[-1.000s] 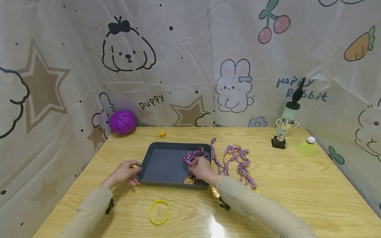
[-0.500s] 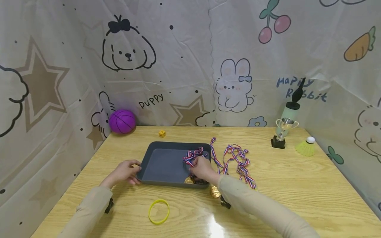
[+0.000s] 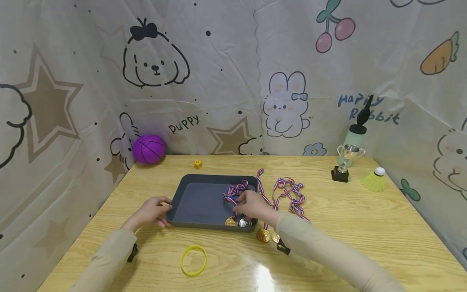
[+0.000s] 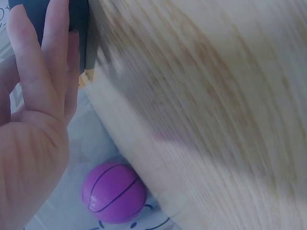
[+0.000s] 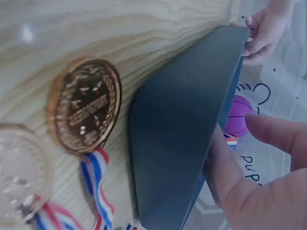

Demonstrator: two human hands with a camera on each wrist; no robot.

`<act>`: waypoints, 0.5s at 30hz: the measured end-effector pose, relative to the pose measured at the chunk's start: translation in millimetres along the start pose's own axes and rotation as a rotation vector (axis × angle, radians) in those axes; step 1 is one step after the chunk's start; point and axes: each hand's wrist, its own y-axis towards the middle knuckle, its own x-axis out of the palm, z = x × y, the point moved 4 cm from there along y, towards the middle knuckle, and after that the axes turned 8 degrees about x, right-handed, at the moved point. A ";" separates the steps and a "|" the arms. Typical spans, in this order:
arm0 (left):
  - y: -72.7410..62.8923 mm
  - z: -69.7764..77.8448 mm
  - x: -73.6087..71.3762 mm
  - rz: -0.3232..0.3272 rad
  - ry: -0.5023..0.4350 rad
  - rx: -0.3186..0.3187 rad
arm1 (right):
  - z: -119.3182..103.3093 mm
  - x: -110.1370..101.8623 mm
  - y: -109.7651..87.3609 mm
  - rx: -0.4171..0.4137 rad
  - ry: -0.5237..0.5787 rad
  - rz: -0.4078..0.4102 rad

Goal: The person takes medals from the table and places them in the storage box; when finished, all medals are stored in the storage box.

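A dark grey tray (image 3: 200, 202) lies on the table. My left hand (image 3: 153, 213) touches its left edge, fingers fairly straight against the side in the left wrist view. Over the tray's right part is my right hand (image 3: 253, 205), its thumb and index finger apart in the right wrist view, with the fingertips inside the tray wall. Beneath it lie a gold medal (image 3: 231, 221) and a silver medal (image 3: 245, 222), beside a bunched striped ribbon (image 3: 235, 191). Two more medals rest outside: a gold-coloured medal (image 3: 263, 235) and a paler medal (image 5: 21, 175).
Striped ribbons (image 3: 290, 190) lie right of the tray. A yellow wristband (image 3: 193, 261) is in front. Behind are a purple ball (image 3: 149, 149) and a yellow die (image 3: 198, 164). A trophy cup (image 3: 344, 162), a pale green bottle (image 3: 354, 138) and a shuttlecock (image 3: 374, 180) stand at right.
My right hand has shifted slightly right and lifted, uncovering the silver medal in the tray and more of the medal outside. The left hand keeps its place at the tray edge.
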 end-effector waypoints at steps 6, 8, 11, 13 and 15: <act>-0.1 -0.1 -0.3 0.002 0.001 -0.017 | 12.0 -24.2 -12.6 -0.006 0.104 0.015; 0.0 -0.1 -0.2 0.001 0.005 -0.018 | 16.7 -38.1 -18.7 -0.012 0.118 0.013; 0.5 -1.1 -0.4 0.006 0.011 -0.021 | 28.0 -62.4 -26.8 -0.015 0.137 0.005; 0.9 -2.3 -0.5 0.009 0.016 -0.021 | 39.1 -80.3 -30.8 0.000 0.129 0.023; 1.4 -3.7 -0.7 0.012 0.019 -0.023 | 53.1 -98.6 -33.7 0.025 0.112 0.050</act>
